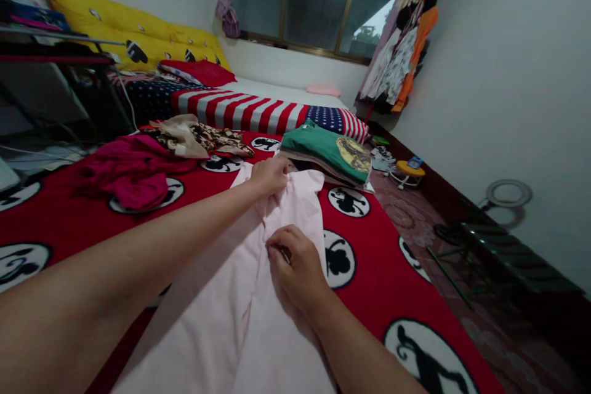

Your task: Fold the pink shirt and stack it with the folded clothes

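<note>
A pale pink garment (207, 314) lies spread lengthwise, its narrower end away from me and a long seam or fold down its middle. At that far end my left hand (271, 176) is closed on the cloth near the top edge, its fingertips partly hidden. My right hand (295, 261) is curled over the middle of the garment, thumb and fingers pinched at the central fold. Just beyond the garment sits a stack of folded clothes (318, 144) with a green shirt on top.
The garment rests on a red blanket (369, 295) with round black-and-white figures. A magenta cloth (133, 172) and a patterned brown cloth (198, 135) lie crumpled at left. Behind is a bed (258, 112); a dark green bench (517, 255) and yellow stool (410, 168) stand right.
</note>
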Motion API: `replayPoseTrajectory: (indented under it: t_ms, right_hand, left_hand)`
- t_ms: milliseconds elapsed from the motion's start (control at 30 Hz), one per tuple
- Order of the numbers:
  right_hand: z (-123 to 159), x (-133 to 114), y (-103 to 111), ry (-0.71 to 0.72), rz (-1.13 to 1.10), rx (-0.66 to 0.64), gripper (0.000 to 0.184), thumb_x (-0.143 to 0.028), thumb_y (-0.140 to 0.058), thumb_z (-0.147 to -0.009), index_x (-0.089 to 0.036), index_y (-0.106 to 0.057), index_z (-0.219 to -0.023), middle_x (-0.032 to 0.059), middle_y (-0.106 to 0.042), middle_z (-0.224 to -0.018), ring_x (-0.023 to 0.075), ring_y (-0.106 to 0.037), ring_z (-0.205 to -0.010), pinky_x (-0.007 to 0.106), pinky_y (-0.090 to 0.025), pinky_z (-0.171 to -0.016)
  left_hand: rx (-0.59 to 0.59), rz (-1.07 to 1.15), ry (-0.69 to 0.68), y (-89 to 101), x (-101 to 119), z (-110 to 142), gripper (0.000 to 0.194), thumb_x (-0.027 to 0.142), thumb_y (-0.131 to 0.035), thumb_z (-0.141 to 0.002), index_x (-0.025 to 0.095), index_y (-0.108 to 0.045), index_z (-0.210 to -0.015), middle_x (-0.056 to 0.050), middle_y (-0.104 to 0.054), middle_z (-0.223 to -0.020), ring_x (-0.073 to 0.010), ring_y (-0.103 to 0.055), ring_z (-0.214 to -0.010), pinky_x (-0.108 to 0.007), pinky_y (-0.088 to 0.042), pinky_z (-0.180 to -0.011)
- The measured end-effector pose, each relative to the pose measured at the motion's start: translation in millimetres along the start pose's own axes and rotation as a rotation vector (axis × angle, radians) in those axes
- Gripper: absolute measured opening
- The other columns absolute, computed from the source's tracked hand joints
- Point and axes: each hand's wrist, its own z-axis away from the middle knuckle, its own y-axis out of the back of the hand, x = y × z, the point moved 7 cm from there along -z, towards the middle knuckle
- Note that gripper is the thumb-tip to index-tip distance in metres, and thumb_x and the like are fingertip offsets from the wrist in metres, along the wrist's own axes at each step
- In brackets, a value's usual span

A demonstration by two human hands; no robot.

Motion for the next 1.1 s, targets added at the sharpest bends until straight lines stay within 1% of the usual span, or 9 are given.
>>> replayPoseTrajectory:
  t_ms: [133,200,300,367,500,700,833,1000,1100]
  right_hand:
    - [-1,1,7,-0.003,0.056,0.086,0.017,-0.004,-0.056,-0.080,-0.017,-0.065,-0.086,0.0045,-0.060,-0.097,0.0161,-0.056,-0.091,0.028,-0.043,-0.083]
    - [-1,0,8,0.001,0.105,0.107,0.017,-0.004,-0.056,-0.080,-0.017,-0.066,-0.087,0.0058,-0.060,-0.101,0.0177,-0.055,-0.097,0.030,-0.042,-0.087]
    - [0,-2,6,0.015,0.169,0.083,0.017,-0.005,-0.056,-0.081,-0.017,-0.066,-0.087,0.0068,-0.059,-0.106,0.0192,-0.054,-0.100,0.032,-0.042,-0.089]
    - [1,-3,4,0.015,0.208,0.071,0.016,-0.006,-0.056,-0.082,-0.017,-0.066,-0.087,0.0074,-0.059,-0.109,0.0199,-0.053,-0.101,0.034,-0.042,-0.090]
    - [2,-6,1,0.027,0.267,0.043,0.015,-0.006,-0.056,-0.083,-0.018,-0.064,-0.086,0.0058,-0.060,-0.105,0.0199,-0.053,-0.100,0.035,-0.041,-0.089]
    - [1,-8,0,0.056,0.294,0.019,0.013,-0.006,-0.057,-0.082,-0.018,-0.063,-0.086,0.0040,-0.062,-0.100,0.0192,-0.053,-0.097,0.034,-0.040,-0.087]
    - [1,-6,0,0.044,0.296,0.011,0.012,-0.007,-0.058,-0.082,-0.018,-0.062,-0.086,0.0038,-0.062,-0.099,0.0189,-0.053,-0.096,0.033,-0.040,-0.085]
    - [2,-6,1,0.049,0.292,0.031,0.012,-0.009,-0.059,-0.083,-0.019,-0.063,-0.087,0.0028,-0.062,-0.100,0.0188,-0.053,-0.097,0.033,-0.040,-0.085]
    - [2,-6,1,0.053,0.291,0.033,0.014,-0.008,-0.060,-0.082,-0.019,-0.063,-0.088,0.0026,-0.062,-0.101,0.0190,-0.053,-0.098,0.033,-0.039,-0.085]
  left_hand:
    - [0.063,-0.160,-0.134,2.9,19,5,0.023,0.020,-0.061,-0.075,0.018,-0.070,-0.096,-0.012,-0.068,-0.102,-0.0292,-0.061,-0.100,-0.037,-0.044,-0.081]
    - [0.111,-0.102,-0.249,3.7,36,8,0.023,0.021,-0.063,-0.075,0.017,-0.071,-0.096,-0.013,-0.066,-0.107,-0.0299,-0.059,-0.104,-0.038,-0.044,-0.084]
    - [0.009,0.112,-0.341,-8.6,55,4,0.024,0.016,-0.064,-0.075,0.018,-0.073,-0.097,-0.009,-0.069,-0.104,-0.0244,-0.063,-0.096,-0.032,-0.046,-0.082]
    - [-0.064,0.240,-0.320,-19.4,60,-4,0.024,0.013,-0.062,-0.076,0.016,-0.074,-0.097,-0.008,-0.072,-0.101,-0.0214,-0.065,-0.092,-0.028,-0.047,-0.081]
    - [-0.067,0.317,-0.289,-29.6,64,-22,0.024,0.016,-0.061,-0.079,0.014,-0.074,-0.099,-0.007,-0.074,-0.097,-0.0186,-0.066,-0.087,-0.025,-0.048,-0.078]
    - [-0.063,0.293,-0.186,-24.3,71,-36,0.022,0.029,-0.059,-0.079,0.020,-0.075,-0.091,-0.004,-0.074,-0.091,-0.0189,-0.065,-0.083,-0.025,-0.046,-0.069]
    - [-0.113,0.211,-0.106,-24.9,75,-33,0.028,0.032,-0.067,-0.070,0.020,-0.073,-0.095,-0.006,-0.072,-0.093,-0.0215,-0.064,-0.084,-0.025,-0.044,-0.068]
    - [-0.259,0.191,0.059,-29.9,57,-33,0.036,0.052,-0.071,-0.064,0.016,-0.069,-0.065,-0.007,-0.065,-0.063,-0.0211,-0.060,-0.066,-0.026,-0.037,-0.056]
    - [-0.377,0.310,0.060,-35.8,51,-39,0.038,0.051,-0.076,-0.060,0.016,-0.061,-0.052,-0.003,-0.057,-0.050,-0.0156,-0.052,-0.053,-0.025,-0.031,-0.050]
